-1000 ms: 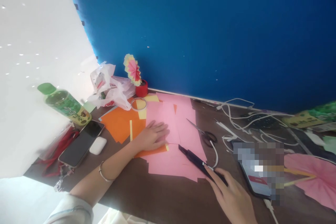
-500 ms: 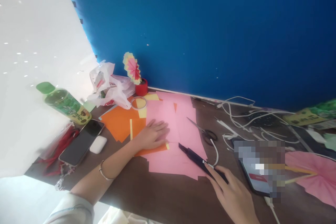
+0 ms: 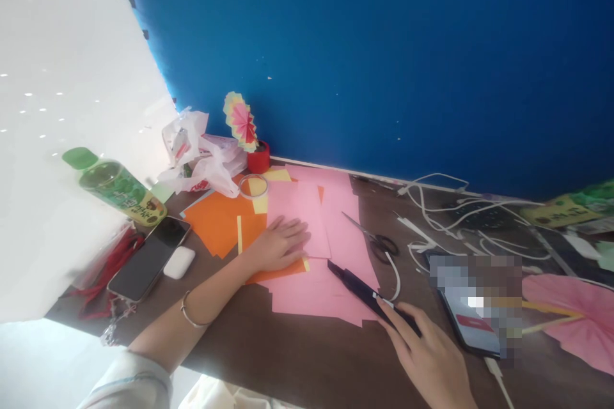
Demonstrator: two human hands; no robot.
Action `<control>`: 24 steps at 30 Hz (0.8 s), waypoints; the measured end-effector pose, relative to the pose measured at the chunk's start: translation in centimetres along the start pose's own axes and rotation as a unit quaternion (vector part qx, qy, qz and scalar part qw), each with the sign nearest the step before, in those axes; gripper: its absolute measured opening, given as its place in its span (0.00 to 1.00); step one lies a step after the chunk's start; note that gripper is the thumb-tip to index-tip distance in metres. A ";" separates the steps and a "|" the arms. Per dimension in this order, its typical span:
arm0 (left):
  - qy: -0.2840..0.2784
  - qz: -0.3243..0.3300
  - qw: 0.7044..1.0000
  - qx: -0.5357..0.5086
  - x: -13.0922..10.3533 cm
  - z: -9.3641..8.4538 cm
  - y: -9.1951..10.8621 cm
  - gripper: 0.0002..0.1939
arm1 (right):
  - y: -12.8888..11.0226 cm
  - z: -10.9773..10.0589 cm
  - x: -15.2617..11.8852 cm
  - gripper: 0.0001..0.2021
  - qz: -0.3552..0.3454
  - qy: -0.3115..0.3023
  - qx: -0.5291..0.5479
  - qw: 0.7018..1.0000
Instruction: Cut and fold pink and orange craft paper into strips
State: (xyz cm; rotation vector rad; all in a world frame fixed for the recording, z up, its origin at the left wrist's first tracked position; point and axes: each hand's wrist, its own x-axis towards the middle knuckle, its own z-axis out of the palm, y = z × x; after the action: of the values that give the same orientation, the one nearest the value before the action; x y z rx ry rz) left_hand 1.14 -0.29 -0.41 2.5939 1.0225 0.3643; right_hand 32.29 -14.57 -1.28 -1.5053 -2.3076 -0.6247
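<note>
My left hand (image 3: 281,244) lies flat, fingers spread, on a pink sheet (image 3: 311,217) on top of other pink and orange papers (image 3: 218,220). My right hand (image 3: 425,345) is at the lower right, its fingers around the handle of a black stapler-like tool (image 3: 357,287). The tip of that tool rests over the pink paper, just below the corner of the top sheet. Black-handled scissors (image 3: 381,245) lie at the right edge of the pink sheets, with a curled white strip (image 3: 394,276) beside them.
At left are a green-capped bottle (image 3: 119,188), a dark phone (image 3: 149,259) and a white case (image 3: 179,262). Behind stand a plastic bag (image 3: 211,166) and a paper fan (image 3: 241,121) in a red roll. White cables (image 3: 441,223), a lit phone (image 3: 467,316) and a pink fan (image 3: 575,313) lie right.
Both hands have hardly moved. The right edge of the top pink sheet now shows more clearly, a little raised or shifted. The view has shifted slightly.
</note>
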 end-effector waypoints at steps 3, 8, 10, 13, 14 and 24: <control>-0.004 -0.003 1.000 0.001 0.0 0.0 0.0 0.25 | 0.0 0.0 0.1 0.12 0.000 -0.001 -0.003 1.000; -0.003 -0.003 1.000 0.003 0.0 0.1 0.0 0.25 | 0.0 -0.2 0.3 0.12 -0.001 0.003 -0.007 1.000; -0.004 -0.003 1.000 0.003 0.0 0.2 -0.1 0.25 | 0.0 -0.3 0.3 0.12 0.001 0.005 -0.005 1.000; -0.006 -0.004 1.000 0.002 0.0 0.2 -0.1 0.25 | 0.0 -0.4 0.4 0.13 0.003 0.006 0.001 1.000; -0.005 -0.005 1.000 0.002 0.0 0.2 -0.1 0.25 | 0.0 -0.4 0.4 0.13 0.004 0.007 0.000 1.000; -0.013 -0.011 1.000 -0.002 0.1 0.2 -0.1 0.25 | 0.1 -0.6 0.6 0.13 -0.007 0.013 -0.016 1.000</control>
State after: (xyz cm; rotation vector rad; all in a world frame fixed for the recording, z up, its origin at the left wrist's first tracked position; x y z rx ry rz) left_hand 1.19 -0.22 -0.63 2.5749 1.0390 0.3263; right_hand 32.18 -14.34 -0.44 -1.4869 -2.3010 -0.6838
